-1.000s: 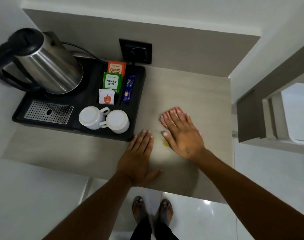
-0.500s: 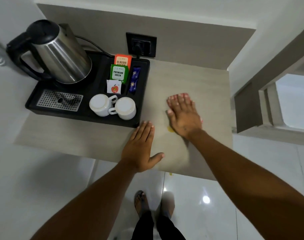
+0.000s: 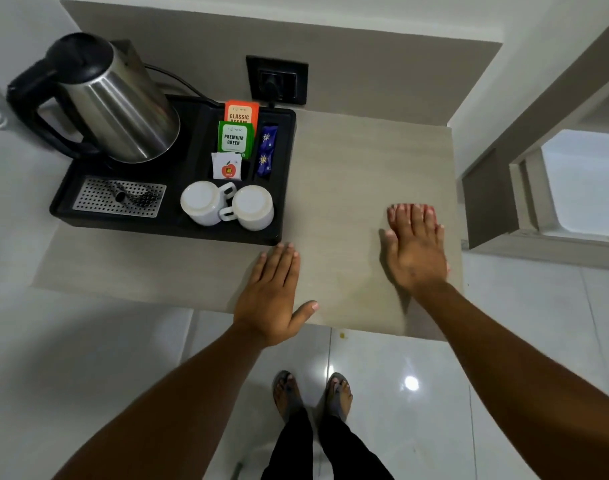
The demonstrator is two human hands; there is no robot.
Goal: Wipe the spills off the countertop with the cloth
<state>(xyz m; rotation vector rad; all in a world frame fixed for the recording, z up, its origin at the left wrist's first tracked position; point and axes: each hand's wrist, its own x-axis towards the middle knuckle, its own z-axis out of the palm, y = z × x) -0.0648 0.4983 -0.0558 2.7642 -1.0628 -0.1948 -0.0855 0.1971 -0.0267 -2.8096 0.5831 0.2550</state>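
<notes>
A pink cloth shows only as a sliver under my right hand, spread flat and pressing it to the worktop near the right edge. A faint yellowish smear lies between my hands, with a drop on the floor below. My left hand rests open, holding nothing, beside the tray. I judge firm, overlapping strokes back across the smear best, keeping clear of the cups.

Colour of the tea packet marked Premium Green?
Green, with a white label panel; head view shows it.
</notes>
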